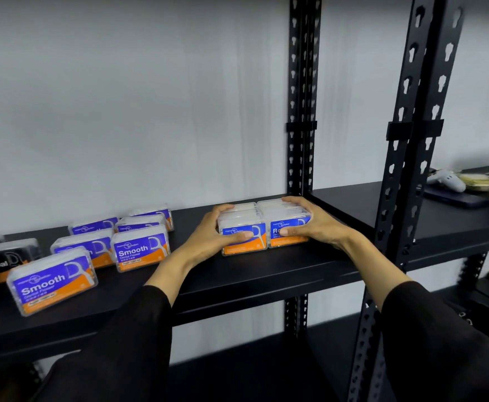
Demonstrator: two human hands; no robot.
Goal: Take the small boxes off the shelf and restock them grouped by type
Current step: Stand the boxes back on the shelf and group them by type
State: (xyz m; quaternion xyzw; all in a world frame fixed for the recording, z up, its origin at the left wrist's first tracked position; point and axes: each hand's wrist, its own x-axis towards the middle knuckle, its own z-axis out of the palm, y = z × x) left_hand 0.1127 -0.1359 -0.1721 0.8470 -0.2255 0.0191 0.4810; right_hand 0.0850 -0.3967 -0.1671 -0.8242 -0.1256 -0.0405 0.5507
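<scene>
2 hands point(217, 236) point(313, 224) squeeze boxes point(263, 227); others point(138, 250) read "Smooth".

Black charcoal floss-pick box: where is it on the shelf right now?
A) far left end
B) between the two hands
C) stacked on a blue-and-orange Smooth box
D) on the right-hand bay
A: the black charcoal floss-pick box sits at the far left of the black metal shelf, away from both hands.
</scene>
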